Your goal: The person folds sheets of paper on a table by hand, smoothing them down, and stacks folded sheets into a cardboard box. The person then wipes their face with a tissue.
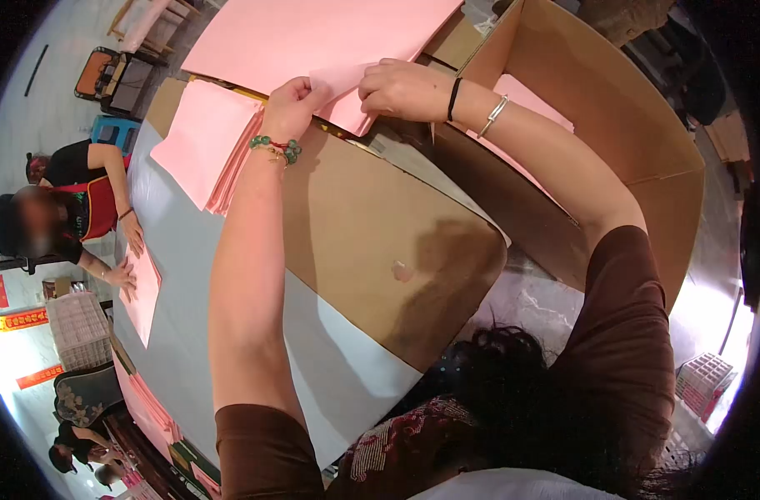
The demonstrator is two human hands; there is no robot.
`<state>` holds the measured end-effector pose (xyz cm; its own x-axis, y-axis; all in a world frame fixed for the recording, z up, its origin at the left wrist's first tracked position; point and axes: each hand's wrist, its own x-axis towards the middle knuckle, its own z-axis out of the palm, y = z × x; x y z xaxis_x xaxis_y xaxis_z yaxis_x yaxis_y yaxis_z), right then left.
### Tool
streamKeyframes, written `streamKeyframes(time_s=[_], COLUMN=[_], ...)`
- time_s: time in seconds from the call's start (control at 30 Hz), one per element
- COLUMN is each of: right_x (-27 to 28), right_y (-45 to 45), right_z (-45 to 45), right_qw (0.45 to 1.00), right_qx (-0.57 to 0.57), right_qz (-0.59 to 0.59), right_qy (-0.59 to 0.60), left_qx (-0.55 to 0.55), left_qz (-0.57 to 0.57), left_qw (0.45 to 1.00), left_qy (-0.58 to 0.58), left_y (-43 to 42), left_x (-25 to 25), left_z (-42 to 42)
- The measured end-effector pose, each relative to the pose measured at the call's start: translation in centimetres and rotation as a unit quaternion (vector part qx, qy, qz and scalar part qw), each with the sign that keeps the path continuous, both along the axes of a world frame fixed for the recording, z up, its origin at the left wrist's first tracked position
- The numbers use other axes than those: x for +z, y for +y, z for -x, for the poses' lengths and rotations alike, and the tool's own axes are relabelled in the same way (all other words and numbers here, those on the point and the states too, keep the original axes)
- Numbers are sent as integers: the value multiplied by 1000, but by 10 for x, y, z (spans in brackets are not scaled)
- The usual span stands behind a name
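Grey counter [180, 250] below, left hand [290, 107] and right hand [407, 90] pinched a pink sheet [340, 78], apparently lifting; even tension seemed needed.

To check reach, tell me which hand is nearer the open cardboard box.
Right. The right hand is just beside the open cardboard box, its forearm passing over it; the left hand is farther off, beyond the right hand.

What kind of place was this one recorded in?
Probably a small workshop where paper or thin sheets are handled by hand: pink sheets lie stacked on the worktable, a large open cardboard box holds more, and a co-worker in an apron presses a folded pink piece.
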<state>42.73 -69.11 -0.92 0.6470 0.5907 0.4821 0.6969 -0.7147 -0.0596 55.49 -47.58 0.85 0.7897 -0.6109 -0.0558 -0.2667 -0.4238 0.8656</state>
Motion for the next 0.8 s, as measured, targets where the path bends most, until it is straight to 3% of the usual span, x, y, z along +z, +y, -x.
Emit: streamKeyframes(time_s=[0.37, 0.8], right_x=[19, 27], right_y=[7, 2], right_z=[-14, -20], right_qw=[959, 945], right_qx=[-96, -78], right_qz=[-141, -198], right_qy=[228, 247], left_qx=[-12, -37], left_qz=[6, -3], left_qw=[1000, 998], left_qy=[2, 46], left_y=[1, 1], left_x=[5, 10], left_z=[3, 0])
